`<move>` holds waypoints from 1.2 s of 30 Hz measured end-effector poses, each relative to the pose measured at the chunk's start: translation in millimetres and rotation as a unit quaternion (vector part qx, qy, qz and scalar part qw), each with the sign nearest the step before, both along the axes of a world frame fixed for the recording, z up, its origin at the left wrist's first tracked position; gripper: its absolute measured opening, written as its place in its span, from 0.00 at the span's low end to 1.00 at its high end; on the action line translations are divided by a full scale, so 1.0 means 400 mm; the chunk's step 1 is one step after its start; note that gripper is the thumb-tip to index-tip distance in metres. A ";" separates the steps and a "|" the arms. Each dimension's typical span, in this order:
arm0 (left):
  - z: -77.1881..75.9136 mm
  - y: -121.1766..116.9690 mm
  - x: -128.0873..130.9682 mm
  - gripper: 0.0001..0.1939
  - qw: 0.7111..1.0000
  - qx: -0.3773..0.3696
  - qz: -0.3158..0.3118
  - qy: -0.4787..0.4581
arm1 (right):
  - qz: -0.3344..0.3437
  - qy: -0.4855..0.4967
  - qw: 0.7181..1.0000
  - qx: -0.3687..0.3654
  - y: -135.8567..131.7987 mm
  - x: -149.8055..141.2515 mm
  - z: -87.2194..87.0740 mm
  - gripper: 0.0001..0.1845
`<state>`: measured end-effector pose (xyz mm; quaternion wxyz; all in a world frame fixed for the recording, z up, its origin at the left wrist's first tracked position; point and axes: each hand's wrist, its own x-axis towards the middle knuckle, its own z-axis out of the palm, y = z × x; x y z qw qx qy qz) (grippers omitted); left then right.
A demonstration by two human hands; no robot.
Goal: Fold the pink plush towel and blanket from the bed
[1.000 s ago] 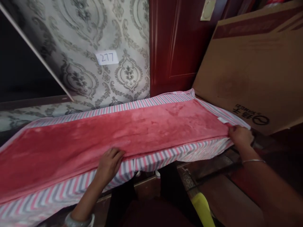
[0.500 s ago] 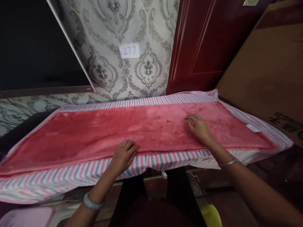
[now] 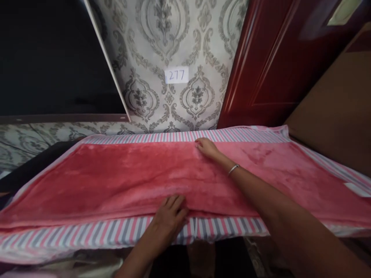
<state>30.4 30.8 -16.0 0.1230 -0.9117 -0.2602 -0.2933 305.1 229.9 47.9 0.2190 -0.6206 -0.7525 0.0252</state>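
A red plush blanket (image 3: 116, 173), folded into a long strip, lies over a striped sheet (image 3: 121, 231) in pink, grey and white. At the blanket's near edge rests my left hand (image 3: 171, 214), palm down, its fingers lying slightly bent on the plush. My right hand (image 3: 208, 148) reaches across to the far edge, where its fingers are curled together at the blanket's rim; the fingertips are partly hidden. Shallow wrinkles run through the plush between the two hands. A white label (image 3: 357, 189) shows at the blanket's right end.
Behind the sheet stands a patterned wall with a paper marked 277 (image 3: 176, 75). A large dark screen (image 3: 58, 58) is at left. On the right are a dark red door (image 3: 261, 58) and a big cardboard box (image 3: 333, 112).
My right hand has moved left and away from me, from the blanket's middle to its far edge. My left hand stays at the near edge. The view has shifted.
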 end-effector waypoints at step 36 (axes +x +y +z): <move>-0.012 -0.002 0.013 0.16 0.996 -0.019 -0.066 -0.048 | -0.025 -0.016 0.998 -0.057 0.176 0.181 -0.046 0.08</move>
